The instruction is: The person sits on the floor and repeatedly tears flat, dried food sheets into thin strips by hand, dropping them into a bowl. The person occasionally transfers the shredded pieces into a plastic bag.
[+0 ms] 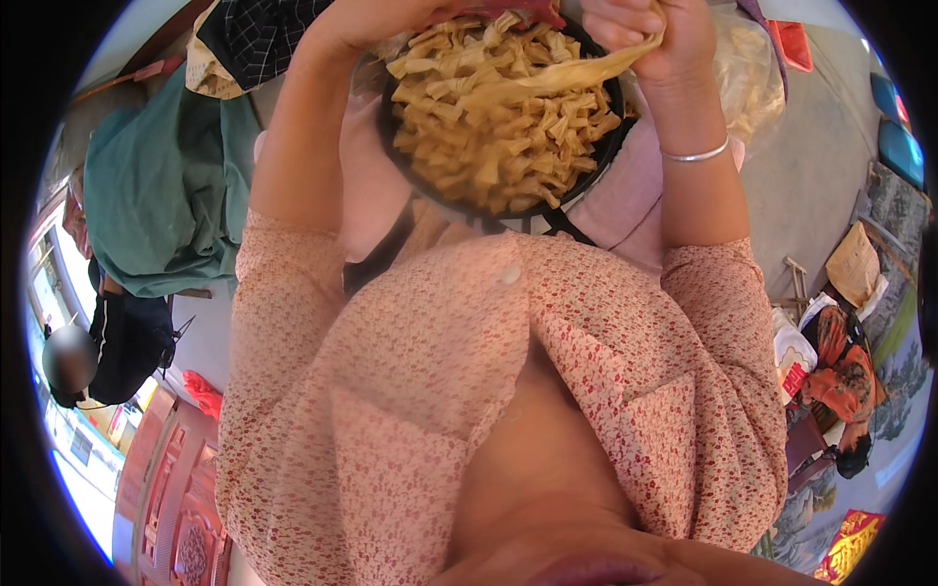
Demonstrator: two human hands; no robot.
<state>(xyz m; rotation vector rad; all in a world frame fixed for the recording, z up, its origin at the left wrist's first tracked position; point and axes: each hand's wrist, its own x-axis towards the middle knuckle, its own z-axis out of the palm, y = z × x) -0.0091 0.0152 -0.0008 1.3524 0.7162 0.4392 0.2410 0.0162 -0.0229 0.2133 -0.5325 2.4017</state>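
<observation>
A round black-rimmed container [613, 91] sits between the person's thighs, heaped with pale yellow folded strips [498, 139] that look like dried husk or leaf. My right hand [641, 36], with a silver bangle on its wrist, is closed on a long flat strip [586, 72] of the same material; the strip stretches left over the heap. My left hand [403, 16] is at the top edge, above the container's left side. Its fingertips are partly cut off, so its grip cannot be told. Something red [531, 13] lies beside it at the container's far rim.
Clear plastic bags [747, 80] are right of the container, near a red basin [791, 45]. Green cloth [165, 183] drapes something at left, below dark checked fabric [253, 36]. One person in dark clothes [132, 344] is at far left, another in orange [843, 366] at right.
</observation>
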